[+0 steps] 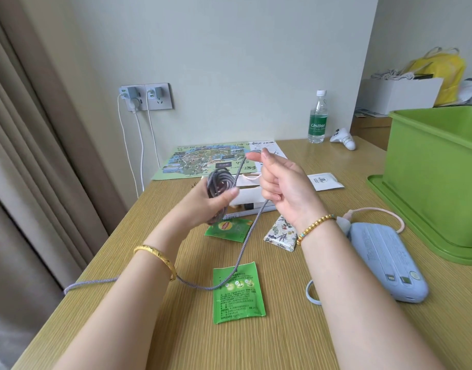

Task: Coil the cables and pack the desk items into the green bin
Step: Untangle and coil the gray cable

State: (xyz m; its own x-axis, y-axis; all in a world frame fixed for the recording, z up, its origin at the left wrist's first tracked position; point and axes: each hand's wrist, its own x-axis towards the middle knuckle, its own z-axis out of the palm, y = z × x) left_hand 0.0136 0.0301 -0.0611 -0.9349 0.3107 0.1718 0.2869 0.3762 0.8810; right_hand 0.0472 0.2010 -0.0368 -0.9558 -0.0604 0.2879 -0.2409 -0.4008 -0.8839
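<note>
My left hand [202,206] grips a bundle of coiled grey braided cable [219,184] above the desk. My right hand [281,186] pinches the same cable just past the coil, fingers curled round it. The loose tail [242,252] hangs down, crosses a green tea sachet [238,292] and runs off the desk's left edge. A second green tea sachet [229,229] and a floral pouch [281,233] lie under my hands. A blue power bank [384,260] with a pink cable lies to the right. The green bin [437,180] stands at the far right on its lid.
A map sheet [202,161], a white box [249,197] and a white packet [324,180] lie further back on the wooden desk [282,343]. A water bottle [318,117] and a white controller [343,138] stand by the wall. Chargers fill the wall socket [145,96].
</note>
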